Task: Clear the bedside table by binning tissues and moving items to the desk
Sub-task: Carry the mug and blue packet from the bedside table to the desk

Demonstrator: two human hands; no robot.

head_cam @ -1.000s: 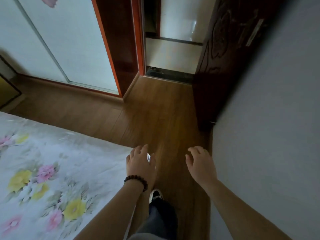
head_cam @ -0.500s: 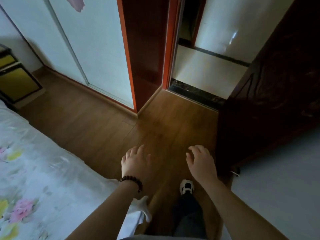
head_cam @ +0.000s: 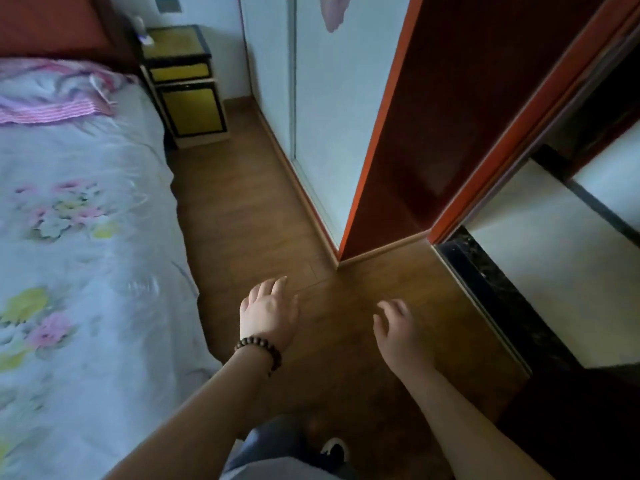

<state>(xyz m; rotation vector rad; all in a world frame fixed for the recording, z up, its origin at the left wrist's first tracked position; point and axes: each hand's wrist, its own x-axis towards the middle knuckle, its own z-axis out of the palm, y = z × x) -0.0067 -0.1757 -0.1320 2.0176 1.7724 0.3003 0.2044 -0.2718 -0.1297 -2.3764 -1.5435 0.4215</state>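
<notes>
Head view is looking down over both forearms, which are reaching forward and slightly downward above the wooden floor (head_cam: pixel 242 216). Left hand (head_cam: pixel 268 313) is hanging palm down with its fingers loosely spread and slightly curled, gripping nothing; a dark beaded bracelet (head_cam: pixel 259 348) is circling its wrist. Right hand (head_cam: pixel 398 327) is hovering at about the same height, well apart from the left, palm down, fingers relaxed and a little bent, also empty. Below the arms, a leg in dark trousers and a black-and-white shoe (head_cam: pixel 334 448) are showing on the floor.

Far ahead at the upper left, the bedside table (head_cam: pixel 188 98) is standing upright in the corner, just beside the head of the bed (head_cam: pixel 79 237) and near the pale sliding wardrobe door (head_cam: pixel 329 116). It is a dark-framed cabinet with yellow fronts: a drawer above and a door below, both closed, so what is inside cannot be told. Its long axis is running vertically, and its front is facing toward the floor strip between bed and wardrobe. On its tabletop, at the rear left edge, small pale items (head_cam: pixel 143 32) are sitting, too blurred to identify.

Floral bedding is covering the bed, with a pink striped pillow (head_cam: pixel 48 98) lying at its head.
</notes>
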